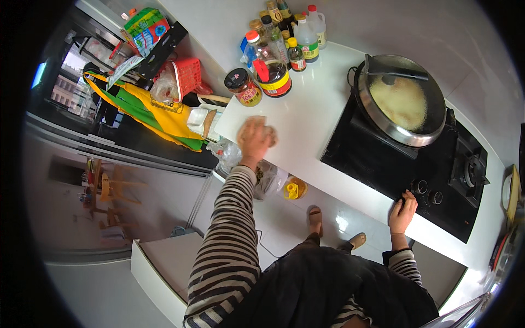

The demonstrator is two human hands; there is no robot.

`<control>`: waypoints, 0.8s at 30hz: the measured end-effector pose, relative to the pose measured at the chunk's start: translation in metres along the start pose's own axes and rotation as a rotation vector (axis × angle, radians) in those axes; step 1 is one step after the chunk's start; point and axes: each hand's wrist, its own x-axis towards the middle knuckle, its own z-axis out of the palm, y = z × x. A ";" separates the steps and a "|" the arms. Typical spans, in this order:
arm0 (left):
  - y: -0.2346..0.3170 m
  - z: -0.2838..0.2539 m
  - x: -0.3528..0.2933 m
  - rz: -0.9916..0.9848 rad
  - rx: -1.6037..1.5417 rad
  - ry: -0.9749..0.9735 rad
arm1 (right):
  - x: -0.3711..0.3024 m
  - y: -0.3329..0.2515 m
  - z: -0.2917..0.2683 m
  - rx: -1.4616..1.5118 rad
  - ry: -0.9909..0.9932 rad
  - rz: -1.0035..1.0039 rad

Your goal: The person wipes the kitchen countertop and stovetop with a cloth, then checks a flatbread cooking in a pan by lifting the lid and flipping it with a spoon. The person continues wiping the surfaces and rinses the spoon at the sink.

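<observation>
My left hand (254,142) presses a tan, crumpled cloth (270,135) onto the white countertop (306,117), near its left end. Hand and cloth are slightly blurred, and the fingers partly hide the cloth. Close beyond them stand a dark-lidded jar (244,87) and a big bottle (273,82) with a red-and-yellow label. At the hob's front edge lies my right hand (402,214), its fingers stretched toward a control knob (419,187) and holding nothing. Whether a fingertip touches the knob I cannot tell.
A wide metal pan (437,128) with pale yellowish contents sits on the black gas hob (358,158); a black utensil (396,68) crosses its top. Several sauce bottles (309,46) crowd the wall. Below the counter are plastic bags (272,180) and a yellow-capped oil jug (295,188).
</observation>
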 end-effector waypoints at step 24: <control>0.211 0.030 -0.155 0.445 -0.516 -0.036 | 0.006 -0.012 -0.003 -0.100 -0.030 0.028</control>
